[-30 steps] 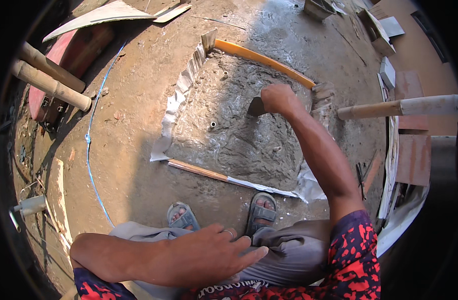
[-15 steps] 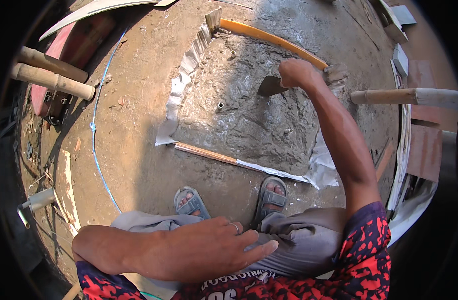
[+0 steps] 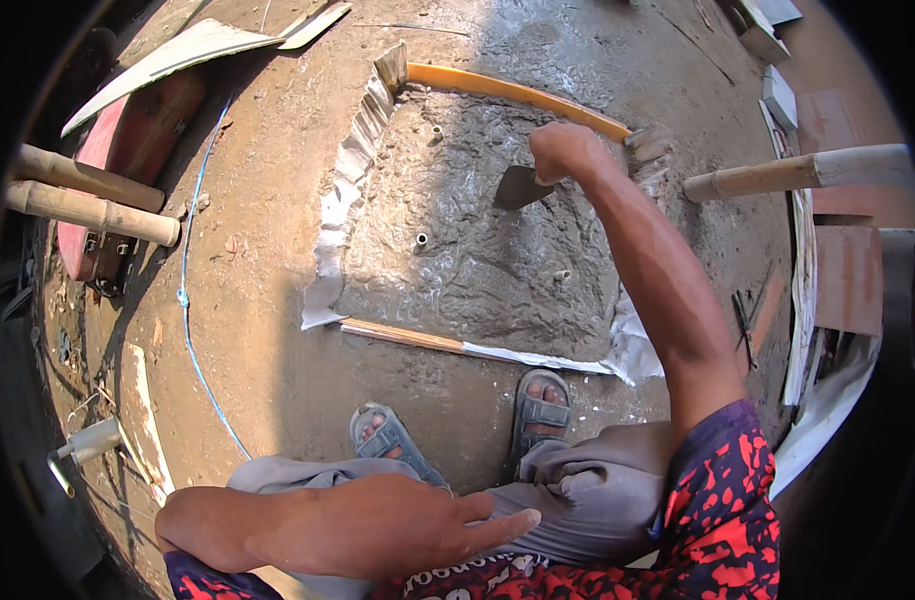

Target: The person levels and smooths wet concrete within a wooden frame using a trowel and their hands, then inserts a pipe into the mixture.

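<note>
My right hand [image 3: 563,152] is closed round the handle of a trowel [image 3: 520,188], its dark blade low over wet grey concrete [image 3: 478,300]. I cannot tell whether the blade touches the concrete. An orange-yellow board [image 3: 518,93] bounds the far side and a wooden strip [image 3: 403,335] the near one. Crumpled pale sheeting [image 3: 330,235] lines the left edge. Short pipe stubs stick up from the concrete, including a left one [image 3: 423,239] and a right one [image 3: 563,275]. My left hand [image 3: 418,525] lies across my lap, empty, with fingers loosely stretched.
Bamboo poles jut in from the left [image 3: 98,212] and the right [image 3: 758,178]. A blue string [image 3: 185,298] runs along the ground at left, near a red object [image 3: 93,190] and a paint roller [image 3: 93,440]. Pliers-like tools [image 3: 746,315] lie at right. My sandalled feet [image 3: 543,405] stand before the near strip.
My right hand and the trowel have shifted slightly left and nearer over the concrete. The view has tilted a little. My left hand remains over my lap.
</note>
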Demonstrator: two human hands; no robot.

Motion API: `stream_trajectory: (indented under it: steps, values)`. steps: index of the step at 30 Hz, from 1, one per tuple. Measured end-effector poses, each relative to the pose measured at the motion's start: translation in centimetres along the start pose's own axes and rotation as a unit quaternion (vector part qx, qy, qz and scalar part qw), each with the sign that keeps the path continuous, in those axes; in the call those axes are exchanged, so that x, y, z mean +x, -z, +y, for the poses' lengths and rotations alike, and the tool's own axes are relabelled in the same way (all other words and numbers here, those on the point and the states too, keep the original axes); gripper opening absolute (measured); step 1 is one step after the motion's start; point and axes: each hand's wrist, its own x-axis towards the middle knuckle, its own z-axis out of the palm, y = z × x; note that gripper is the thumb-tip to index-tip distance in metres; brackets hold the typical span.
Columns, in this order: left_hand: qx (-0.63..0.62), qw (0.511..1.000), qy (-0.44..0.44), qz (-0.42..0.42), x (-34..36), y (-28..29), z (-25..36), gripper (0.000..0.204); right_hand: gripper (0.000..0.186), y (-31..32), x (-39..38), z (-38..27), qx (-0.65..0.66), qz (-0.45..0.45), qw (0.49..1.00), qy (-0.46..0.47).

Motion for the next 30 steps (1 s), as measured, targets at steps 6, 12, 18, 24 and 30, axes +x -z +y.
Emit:
stream_trajectory:
  steps: [6, 12, 18, 24, 30]
  values:
    - [0.003, 0.994, -0.014, 0.108, 0.1, -0.5, 0.8, 0.07, 0.024, 1.3, 0.4, -1.1, 0.023, 0.008, 1.0, 0.002]
    - [0.09, 0.983, -0.007, 0.159, 0.6, -0.1, 0.6, 0.067, 0.022, -0.8, 1.1, 0.0, 0.041, 0.028, 0.999, -0.006]
    - [0.068, 0.991, 0.064, 0.092, 0.3, -0.3, 1.4, 0.076, 0.022, -1.0, 3.2, -1.1, 0.072, 0.029, 0.997, -0.013]
    - [0.043, 0.993, 0.078, 0.079, 0.8, 0.3, 1.8, 0.073, 0.024, -1.9, 4.0, -1.6, 0.093, 0.022, 0.995, -0.04]
    - [0.051, 0.993, 0.084, 0.07, 0.5, 0.4, 1.5, 0.073, 0.025, -1.9, 4.6, -2.7, 0.097, 0.007, 0.995, -0.034]
